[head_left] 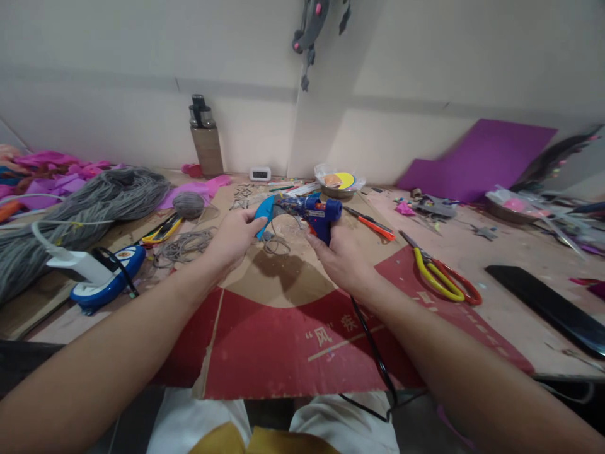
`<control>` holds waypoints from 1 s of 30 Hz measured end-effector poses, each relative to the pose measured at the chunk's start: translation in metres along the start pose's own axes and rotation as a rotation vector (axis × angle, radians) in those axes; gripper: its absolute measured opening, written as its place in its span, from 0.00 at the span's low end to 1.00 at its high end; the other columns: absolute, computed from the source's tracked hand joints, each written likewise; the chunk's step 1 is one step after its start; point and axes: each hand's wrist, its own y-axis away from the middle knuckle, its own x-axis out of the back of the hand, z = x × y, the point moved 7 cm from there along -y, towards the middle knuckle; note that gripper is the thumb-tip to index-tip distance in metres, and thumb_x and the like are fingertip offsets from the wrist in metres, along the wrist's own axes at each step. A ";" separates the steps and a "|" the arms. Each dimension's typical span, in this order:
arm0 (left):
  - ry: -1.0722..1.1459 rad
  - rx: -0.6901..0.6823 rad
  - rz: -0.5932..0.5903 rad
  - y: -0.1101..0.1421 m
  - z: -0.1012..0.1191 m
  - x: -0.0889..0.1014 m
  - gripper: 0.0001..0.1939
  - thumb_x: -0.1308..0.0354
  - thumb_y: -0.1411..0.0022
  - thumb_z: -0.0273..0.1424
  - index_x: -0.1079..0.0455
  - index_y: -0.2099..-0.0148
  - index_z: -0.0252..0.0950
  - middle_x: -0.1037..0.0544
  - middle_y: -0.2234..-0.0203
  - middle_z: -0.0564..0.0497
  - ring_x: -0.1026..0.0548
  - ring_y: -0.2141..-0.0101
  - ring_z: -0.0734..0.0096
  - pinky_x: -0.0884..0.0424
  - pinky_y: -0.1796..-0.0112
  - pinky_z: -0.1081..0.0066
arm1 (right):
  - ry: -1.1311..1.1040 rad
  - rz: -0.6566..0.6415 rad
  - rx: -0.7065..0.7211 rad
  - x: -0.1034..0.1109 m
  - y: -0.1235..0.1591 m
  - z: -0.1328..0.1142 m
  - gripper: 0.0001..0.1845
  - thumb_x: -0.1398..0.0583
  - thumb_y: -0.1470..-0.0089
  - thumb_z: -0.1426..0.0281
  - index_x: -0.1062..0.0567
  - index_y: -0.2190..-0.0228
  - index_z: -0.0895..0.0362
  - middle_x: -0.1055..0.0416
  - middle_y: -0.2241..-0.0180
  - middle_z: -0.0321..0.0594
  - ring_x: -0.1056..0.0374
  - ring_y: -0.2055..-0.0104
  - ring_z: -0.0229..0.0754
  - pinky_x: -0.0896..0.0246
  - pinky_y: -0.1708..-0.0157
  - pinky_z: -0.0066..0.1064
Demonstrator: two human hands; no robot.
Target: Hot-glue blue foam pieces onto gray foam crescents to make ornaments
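glue gun sits gripped by the right hand above the cardboard; there too, the left hand pinches a blue piece near its tip, so slipping could burn skin; black cord over the cardboard might snag.

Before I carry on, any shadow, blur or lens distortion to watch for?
Head view: soft shadow falls on the cardboard beneath the hot glue gun; head view: the gun's label is too soft to read; head view: wide-angle distortion seems to stretch the forearms toward the bottom corners.
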 end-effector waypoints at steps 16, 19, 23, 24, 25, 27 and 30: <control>-0.056 -0.096 -0.009 -0.008 0.003 0.005 0.05 0.41 0.48 0.31 0.27 0.72 0.34 0.30 0.80 0.52 0.34 0.75 0.72 0.39 0.74 0.74 | 0.005 -0.066 -0.025 -0.008 0.007 0.001 0.17 0.46 0.45 0.67 0.37 0.53 0.57 0.29 0.63 0.47 0.31 0.63 0.50 0.35 0.59 0.46; -0.046 -0.086 0.010 -0.008 0.003 0.007 0.05 0.41 0.49 0.31 0.28 0.73 0.34 0.30 0.81 0.51 0.34 0.75 0.71 0.38 0.74 0.74 | 0.002 -0.067 -0.007 -0.009 0.007 -0.001 0.17 0.46 0.45 0.67 0.37 0.53 0.58 0.29 0.64 0.47 0.31 0.63 0.50 0.34 0.60 0.46; -0.029 -0.103 -0.017 -0.009 0.003 0.005 0.05 0.40 0.49 0.30 0.27 0.73 0.34 0.30 0.80 0.52 0.35 0.76 0.73 0.39 0.74 0.74 | -0.001 -0.046 0.009 -0.007 0.006 -0.001 0.18 0.46 0.45 0.67 0.37 0.52 0.58 0.28 0.59 0.49 0.31 0.58 0.51 0.35 0.56 0.48; -0.021 -0.108 -0.033 -0.009 0.003 0.004 0.05 0.41 0.48 0.30 0.27 0.73 0.34 0.30 0.80 0.52 0.35 0.76 0.73 0.39 0.74 0.74 | 0.001 -0.039 0.014 -0.006 0.006 -0.001 0.19 0.46 0.45 0.67 0.37 0.52 0.58 0.29 0.57 0.50 0.31 0.57 0.52 0.35 0.54 0.48; -0.014 -0.111 -0.049 -0.008 0.003 0.003 0.05 0.41 0.48 0.29 0.27 0.72 0.34 0.30 0.80 0.53 0.36 0.76 0.74 0.40 0.74 0.74 | 0.002 -0.035 0.018 -0.005 0.005 -0.002 0.19 0.46 0.45 0.68 0.36 0.51 0.58 0.29 0.56 0.51 0.31 0.56 0.52 0.36 0.53 0.48; -0.013 -0.112 -0.071 -0.007 0.003 0.000 0.05 0.41 0.47 0.30 0.26 0.71 0.34 0.31 0.81 0.53 0.36 0.77 0.74 0.40 0.74 0.74 | 0.004 -0.024 0.020 -0.004 0.004 -0.002 0.18 0.46 0.44 0.68 0.36 0.52 0.58 0.29 0.55 0.51 0.32 0.55 0.51 0.36 0.52 0.48; -0.055 -0.109 -0.066 -0.003 0.006 -0.001 0.06 0.42 0.46 0.30 0.25 0.71 0.35 0.31 0.81 0.54 0.39 0.79 0.75 0.43 0.76 0.74 | -0.007 -0.012 0.015 -0.002 0.004 -0.002 0.18 0.46 0.44 0.69 0.36 0.52 0.57 0.29 0.55 0.50 0.32 0.56 0.50 0.36 0.53 0.47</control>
